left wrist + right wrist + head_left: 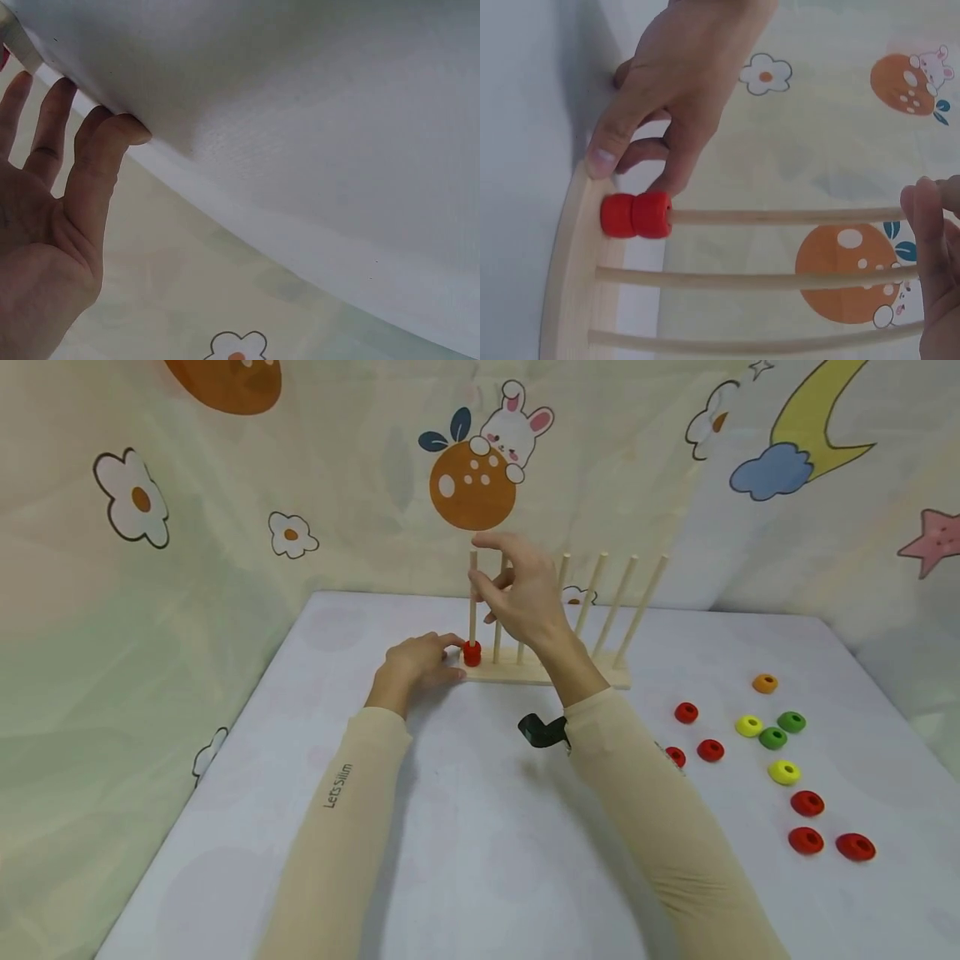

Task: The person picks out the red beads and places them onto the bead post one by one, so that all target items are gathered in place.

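Note:
A wooden rack (540,673) with several upright pegs stands toward the back of the table. Two red beads (636,215) sit stacked at the foot of its leftmost peg (780,217). My left hand (420,662) grips the left end of the base, thumb at the front and fingers behind, close beside the beads. At the top of that peg is my right hand (528,597), thumb and index finger spread apart, with no bead visible in it. The left wrist view shows my left hand (71,199) at the edge, the rack mostly out of frame.
Loose beads lie on the right of the table: red (807,803), yellow (784,772), green (792,722) and orange (765,683). A red bead (675,757) is partly hidden by my right sleeve. A printed cloth (375,468) hangs behind the table.

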`<state>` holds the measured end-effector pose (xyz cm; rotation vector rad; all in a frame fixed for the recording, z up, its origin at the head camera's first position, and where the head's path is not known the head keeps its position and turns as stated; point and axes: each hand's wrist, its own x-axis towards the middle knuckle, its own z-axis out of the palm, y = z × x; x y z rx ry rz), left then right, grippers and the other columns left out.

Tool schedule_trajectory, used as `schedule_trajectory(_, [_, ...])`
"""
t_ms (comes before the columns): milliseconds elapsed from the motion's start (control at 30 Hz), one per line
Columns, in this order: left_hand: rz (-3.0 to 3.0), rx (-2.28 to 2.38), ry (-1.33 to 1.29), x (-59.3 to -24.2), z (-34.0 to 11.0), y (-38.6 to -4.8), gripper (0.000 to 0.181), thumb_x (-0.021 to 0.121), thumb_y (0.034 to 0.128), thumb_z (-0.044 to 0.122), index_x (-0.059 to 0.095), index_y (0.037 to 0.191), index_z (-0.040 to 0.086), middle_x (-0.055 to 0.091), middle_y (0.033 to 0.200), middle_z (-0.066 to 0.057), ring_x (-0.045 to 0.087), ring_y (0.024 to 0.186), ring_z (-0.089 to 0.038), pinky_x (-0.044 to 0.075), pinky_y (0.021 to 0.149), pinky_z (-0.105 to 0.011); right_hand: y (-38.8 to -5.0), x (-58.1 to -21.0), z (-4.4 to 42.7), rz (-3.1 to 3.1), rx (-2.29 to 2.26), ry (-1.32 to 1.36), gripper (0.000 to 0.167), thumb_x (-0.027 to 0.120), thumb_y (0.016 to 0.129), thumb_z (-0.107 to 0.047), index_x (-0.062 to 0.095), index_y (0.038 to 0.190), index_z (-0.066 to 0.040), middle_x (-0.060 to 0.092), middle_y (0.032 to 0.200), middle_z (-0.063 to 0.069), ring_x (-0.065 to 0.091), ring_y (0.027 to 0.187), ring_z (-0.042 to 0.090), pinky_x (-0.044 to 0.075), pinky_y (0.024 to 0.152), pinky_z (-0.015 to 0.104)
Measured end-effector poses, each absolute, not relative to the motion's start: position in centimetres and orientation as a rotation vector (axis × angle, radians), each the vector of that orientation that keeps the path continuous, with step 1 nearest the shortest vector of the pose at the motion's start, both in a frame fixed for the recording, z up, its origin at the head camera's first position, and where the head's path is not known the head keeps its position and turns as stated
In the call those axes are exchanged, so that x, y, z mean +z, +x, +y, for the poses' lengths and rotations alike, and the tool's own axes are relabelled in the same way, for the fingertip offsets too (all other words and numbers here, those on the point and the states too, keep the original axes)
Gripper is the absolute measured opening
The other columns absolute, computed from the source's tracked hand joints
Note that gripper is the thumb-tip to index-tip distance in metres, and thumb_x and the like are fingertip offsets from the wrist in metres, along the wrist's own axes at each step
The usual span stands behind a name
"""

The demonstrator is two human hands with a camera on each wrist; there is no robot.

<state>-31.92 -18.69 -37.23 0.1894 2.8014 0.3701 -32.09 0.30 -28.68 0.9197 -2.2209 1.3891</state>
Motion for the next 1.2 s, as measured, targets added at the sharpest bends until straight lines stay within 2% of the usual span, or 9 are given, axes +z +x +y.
schedule_trajectory(300, [2.780,0.397,0.161,-37.2,-18.7,-31.7,0.064,0.067,0.0978,0.045,0.041,0.156,0.035,0.056,0.142,-0.009,0.054,0.130,-0.034,0.043,0.104,-0.062,-30.8,-28.7,3.1,-2.217,1.236,0.976,0.034,0.071,0.095,-0.007,0.065,0.129,-0.006,0.064,0.130,0.008,0.072,0.069,0.019,0.057,0.054,0.024])
schedule_trajectory(533, [2.777,0.410,0.163,-37.4,-18.9,-31.8,0.063,0.067,0.0972,0.045,0.042,0.155,0.035,0.058,0.141,-0.009,0.054,0.131,-0.033,0.043,0.105,-0.062,-29.4,-28.9,5.3,-2.218,1.025,1.107,0.031,0.073,0.094,-0.005,0.067,0.124,-0.004,0.066,0.120,0.010,0.071,0.071,0.018,0.058,0.061,0.028])
schedule_trajectory(800, [2.766,0.386,0.163,-37.5,-19.0,-31.9,0.063,0.066,0.0981,0.043,0.041,0.155,0.034,0.056,0.144,-0.010,0.052,0.133,-0.034,0.043,0.105,-0.061,-27.7,-29.4,7.3,-2.193,0.941,1.259,0.029,0.075,0.091,-0.001,0.069,0.119,-0.003,0.071,0.115,0.009,0.069,0.069,0.015,0.056,0.058,0.026])
schedule_trajectory(900, [2.779,0.389,0.182,-37.4,-18.8,-31.8,0.062,0.066,0.0983,0.042,0.042,0.155,0.033,0.056,0.142,-0.010,0.053,0.132,-0.034,0.044,0.104,-0.062,-27.2,-29.7,8.2,-2.205,0.923,1.283,0.030,0.075,0.090,0.001,0.068,0.119,-0.004,0.071,0.116,0.008,0.068,0.068,0.015,0.056,0.058,0.027])
schedule_trajectory(1067, [2.779,0.379,0.207,-37.2,-18.7,-31.8,0.062,0.065,0.0988,0.043,0.040,0.155,0.034,0.056,0.142,-0.009,0.053,0.131,-0.034,0.043,0.103,-0.064,-26.6,-30.3,9.9,-2.235,0.875,1.304,0.030,0.077,0.088,0.002,0.068,0.116,-0.004,0.069,0.106,0.008,0.067,0.068,0.016,0.057,0.057,0.031])
schedule_trajectory(1200, [2.772,0.375,0.187,-36.9,-18.6,-31.9,0.063,0.065,0.0986,0.044,0.040,0.156,0.034,0.055,0.143,-0.009,0.053,0.131,-0.035,0.042,0.104,-0.065,-26.1,-30.7,11.2,-2.288,0.826,1.320,0.031,0.079,0.088,0.000,0.069,0.117,-0.004,0.069,0.105,0.007,0.065,0.070,0.015,0.056,0.058,0.029])
